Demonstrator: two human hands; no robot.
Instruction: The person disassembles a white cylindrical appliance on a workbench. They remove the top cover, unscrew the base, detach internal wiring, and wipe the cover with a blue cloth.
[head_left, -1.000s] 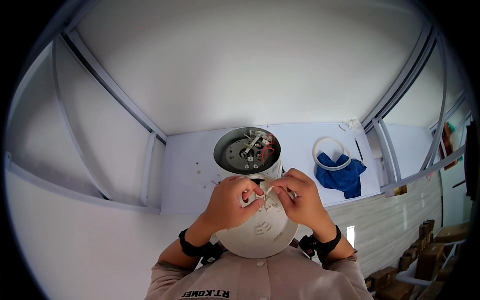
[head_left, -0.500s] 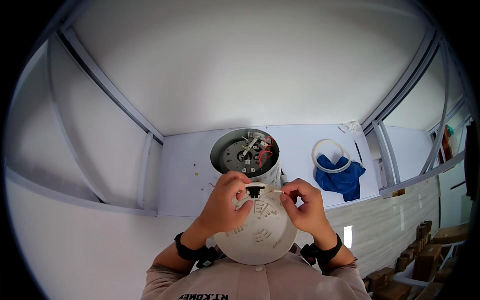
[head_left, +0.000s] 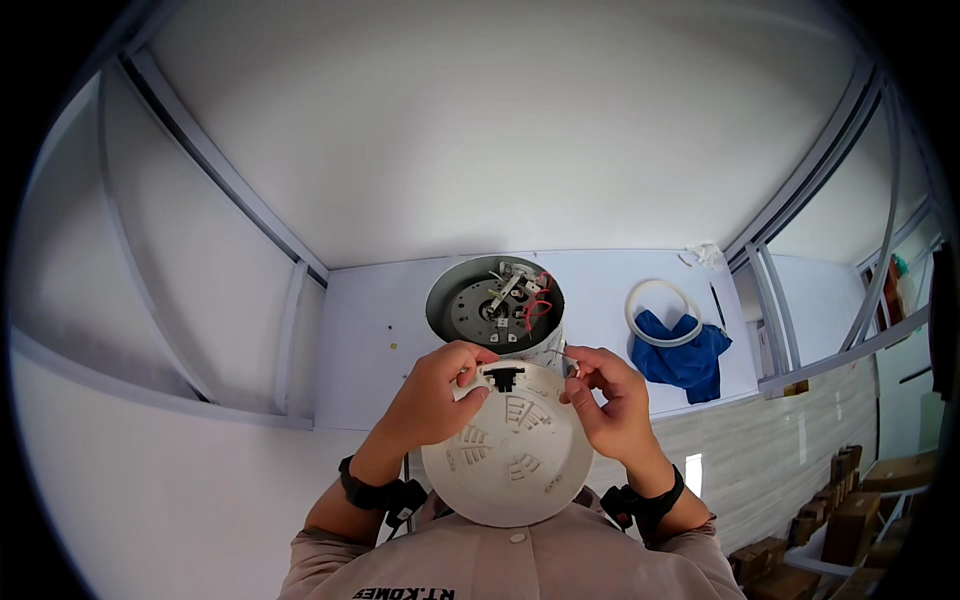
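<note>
A round cream plastic base [head_left: 510, 450] with slotted vents leans against my front, its inner face up. My left hand [head_left: 425, 395] is closed on its upper left rim, beside a black plastic part [head_left: 503, 378] fitted at that edge. At the upper right rim, my right hand [head_left: 612, 408] pinches a small, thin, wire-like piece; its exact kind is unclear. Just beyond the base stands a metal cylinder [head_left: 433, 312], open at the top. Inside it are a dark perforated plate [head_left: 468, 318], metal brackets and red wires [head_left: 540, 308].
On the right of the white table [head_left: 365, 300] lies a white ring [head_left: 634, 310] over a crumpled blue cloth [head_left: 690, 365]. Farther right are a dark, thin rod [head_left: 717, 305] and white crumpled scraps [head_left: 705, 255]. Frame posts flank both sides; boxes [head_left: 853, 515] sit at lower right.
My right hand has turned the thin piece from lying sideways to pointing up and left. My left hand has shifted slightly left, showing more of the base's vents. The cylinder appears slightly farther right.
</note>
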